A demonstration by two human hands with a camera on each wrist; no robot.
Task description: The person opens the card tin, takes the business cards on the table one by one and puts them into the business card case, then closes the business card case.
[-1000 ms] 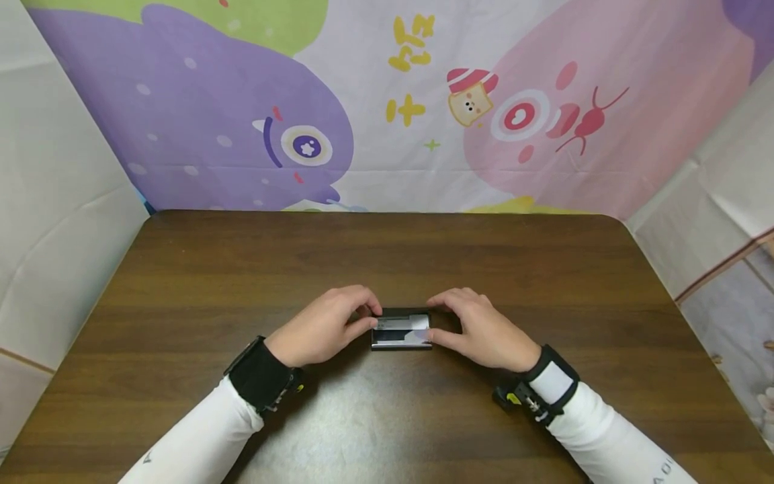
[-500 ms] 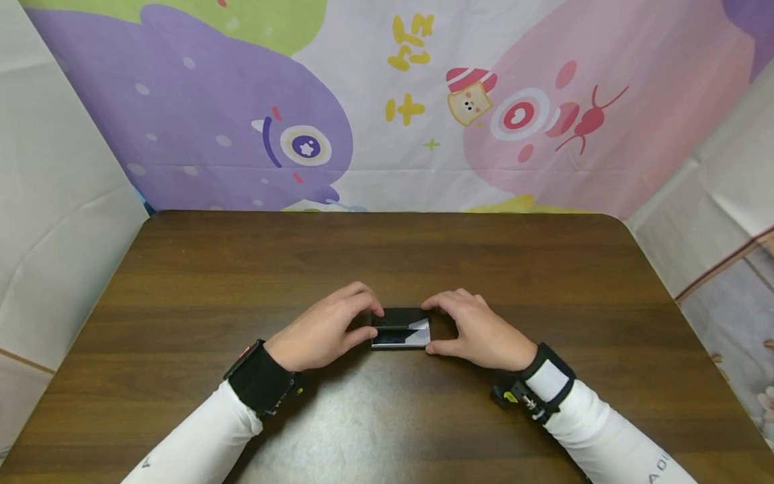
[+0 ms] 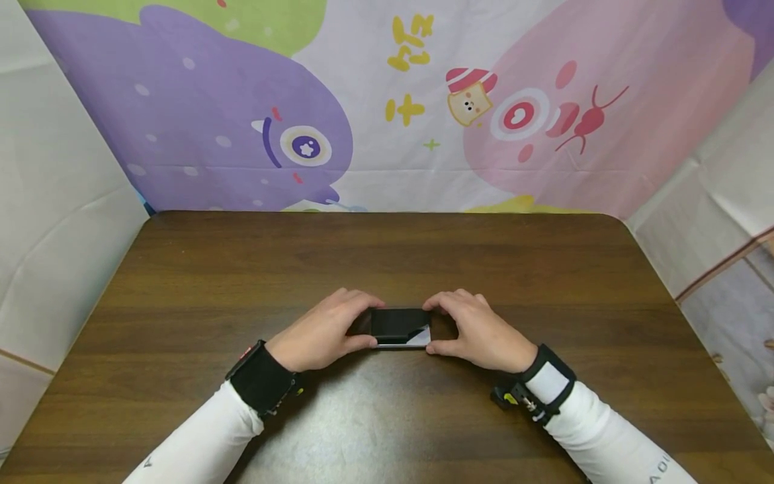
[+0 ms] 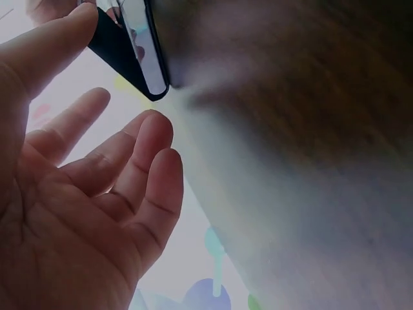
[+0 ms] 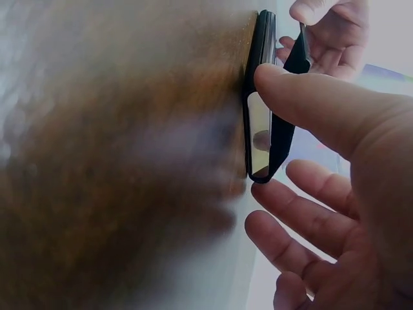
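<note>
A small flat card case (image 3: 399, 325) with a black lid and a shiny silver inside lies on the table in the head view, between both hands. Its lid (image 4: 119, 55) is partly raised over the base, tilted at a narrow angle. My left hand (image 3: 320, 331) holds the left end, thumb at the lid's front edge and index finger by the back corner. At the right end, my right hand (image 3: 486, 334) grips the base, its thumb (image 5: 277, 81) at the front and a finger at the back corner. The silver base (image 5: 260, 135) reflects a finger.
The brown wooden table (image 3: 387, 255) spreads around the hands. A cartoon-printed cloth (image 3: 387, 161) hangs behind its far edge, and pale cloth (image 3: 66, 168) hangs at the sides. Both wrists wear black straps (image 3: 263, 378) with small cameras.
The card case's lid has swung down toward the front, hiding most of the silver inside. My left thumb has moved slightly nearer with it; my right thumb has shifted to the front corner.
</note>
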